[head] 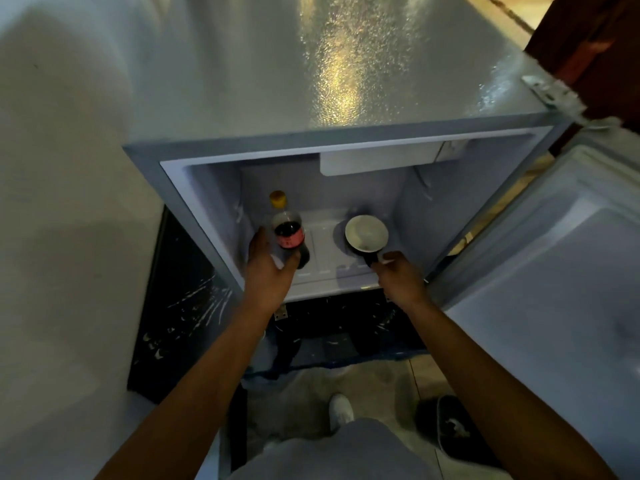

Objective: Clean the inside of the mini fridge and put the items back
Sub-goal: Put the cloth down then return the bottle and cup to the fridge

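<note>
The mini fridge (180, 188) stands open below me, its door (554, 271) swung out to the right. My left hand (268, 268) grips a dark cola bottle (289, 233) with a yellow cap and red label, held just inside the left part of the fridge floor. My right hand (398, 275) holds the black handle of a small pan (366, 233) with a pale lid, which rests on the right part of the fridge floor (325, 247).
A white freezer flap (377, 161) hangs at the fridge's top. A white wall (69, 202) is close on the left. The fridge sits on a dark, paint-splattered stand (183, 306). On the floor are my shoe (341, 410) and a dark container (450, 424).
</note>
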`<state>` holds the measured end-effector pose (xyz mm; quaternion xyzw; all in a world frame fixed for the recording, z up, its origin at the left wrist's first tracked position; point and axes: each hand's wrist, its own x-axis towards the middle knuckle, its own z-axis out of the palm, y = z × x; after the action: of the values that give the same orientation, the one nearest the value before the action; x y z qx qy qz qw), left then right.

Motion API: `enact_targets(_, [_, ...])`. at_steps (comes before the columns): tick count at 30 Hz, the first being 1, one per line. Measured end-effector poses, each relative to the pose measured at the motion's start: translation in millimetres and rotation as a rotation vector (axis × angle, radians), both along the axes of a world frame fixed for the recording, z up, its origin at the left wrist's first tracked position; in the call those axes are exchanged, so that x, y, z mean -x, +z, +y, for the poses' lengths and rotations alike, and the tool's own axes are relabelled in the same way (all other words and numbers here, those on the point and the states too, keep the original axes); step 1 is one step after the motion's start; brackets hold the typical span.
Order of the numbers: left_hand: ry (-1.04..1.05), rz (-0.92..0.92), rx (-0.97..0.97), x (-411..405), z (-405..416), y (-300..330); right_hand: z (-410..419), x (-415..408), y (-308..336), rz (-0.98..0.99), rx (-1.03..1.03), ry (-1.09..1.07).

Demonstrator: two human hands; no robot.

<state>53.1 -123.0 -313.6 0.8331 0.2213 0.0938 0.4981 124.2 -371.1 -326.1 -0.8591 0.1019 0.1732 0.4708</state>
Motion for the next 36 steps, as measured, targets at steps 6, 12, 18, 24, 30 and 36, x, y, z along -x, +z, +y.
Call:
enact_targets(6, [-0.185, -0.329, -0.168, 62, -11, 71, -16, 75, 97, -0.406, 0.107, 0.206])
enact_targets(12, [-0.429, -0.92, -0.697, 65, 5, 197, -60, 140, 209, -1.053, 0.551, 0.132])
enact_targets(18, [-0.354, -0.634, -1.046, 14, 31, 253, -145, 171, 271, -0.837, 1.063, -0.181])
enact_targets(24, [-0.418, -0.493, -1.09, 24, 27, 266, -197, 193, 267, -0.53, 1.204, -0.183])
enact_targets(30, [-0.419, -0.443, -1.071, 26, 24, 267, -193, 207, 298, -0.518, 1.361, 0.006])
enact_targets(36, [-0.379, -0.497, -1.091, 24, 21, 264, -158, 232, 327, -0.567, 1.306, 0.31])
